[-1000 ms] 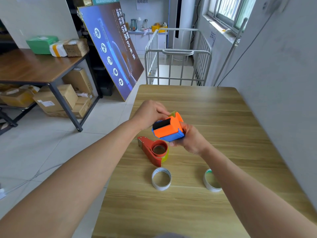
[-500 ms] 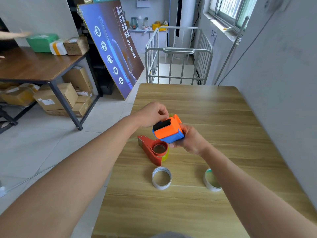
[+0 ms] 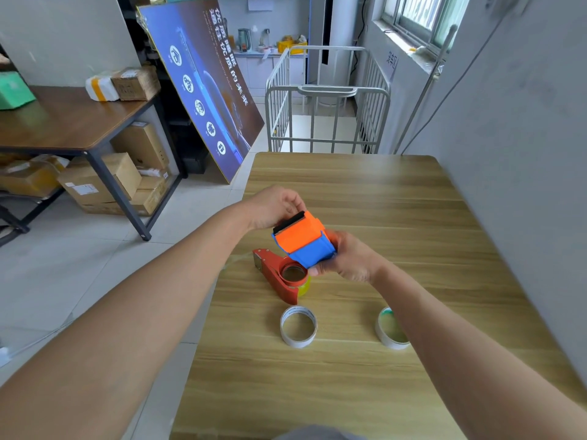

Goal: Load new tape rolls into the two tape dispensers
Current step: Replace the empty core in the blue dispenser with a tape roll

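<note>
Between both sets of fingers, the orange-and-blue dispenser point(image 3: 303, 241) sits above the table point(image 3: 365, 192): the right hand point(image 3: 351, 260) is clamped round its blue end, the left hand point(image 3: 276, 208) pinches the orange end, seemingly beside the serrated blade. That blade could nick a fingertip if the grip slips. Below the fingers lie the red dispenser point(image 3: 281, 274) and two tape rolls point(image 3: 298, 326) point(image 3: 390, 328).
</note>
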A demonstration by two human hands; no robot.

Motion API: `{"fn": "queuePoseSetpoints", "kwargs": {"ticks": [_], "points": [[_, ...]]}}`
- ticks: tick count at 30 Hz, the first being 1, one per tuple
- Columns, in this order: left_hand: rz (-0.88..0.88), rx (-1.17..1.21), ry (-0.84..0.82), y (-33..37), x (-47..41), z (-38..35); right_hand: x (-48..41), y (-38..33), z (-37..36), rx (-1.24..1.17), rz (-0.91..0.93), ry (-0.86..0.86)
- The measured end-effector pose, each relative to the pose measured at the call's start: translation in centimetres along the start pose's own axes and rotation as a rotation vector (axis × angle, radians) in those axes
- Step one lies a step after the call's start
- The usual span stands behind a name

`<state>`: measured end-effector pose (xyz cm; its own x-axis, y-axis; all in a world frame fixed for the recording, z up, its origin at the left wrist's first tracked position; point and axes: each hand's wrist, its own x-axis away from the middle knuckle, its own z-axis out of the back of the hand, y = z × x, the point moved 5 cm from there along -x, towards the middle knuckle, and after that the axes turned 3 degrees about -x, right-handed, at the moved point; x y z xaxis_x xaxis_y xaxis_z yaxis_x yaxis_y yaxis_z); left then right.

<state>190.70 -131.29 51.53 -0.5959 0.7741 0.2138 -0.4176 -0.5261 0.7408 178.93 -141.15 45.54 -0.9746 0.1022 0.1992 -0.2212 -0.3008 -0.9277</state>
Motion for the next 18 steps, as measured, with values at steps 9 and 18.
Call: {"fn": "queuePoseSetpoints", "kwargs": {"ticks": [9,18], "points": [[-0.003,0.059,-0.037,0.5,-0.2,0.2,0.4,-0.9,0.1,-0.072,-0.073,-0.142],[0.015,0.48,-0.163,0.0,0.2,-0.3,2.6,-4.8,0.0,-0.387,-0.014,-0.445]]}}
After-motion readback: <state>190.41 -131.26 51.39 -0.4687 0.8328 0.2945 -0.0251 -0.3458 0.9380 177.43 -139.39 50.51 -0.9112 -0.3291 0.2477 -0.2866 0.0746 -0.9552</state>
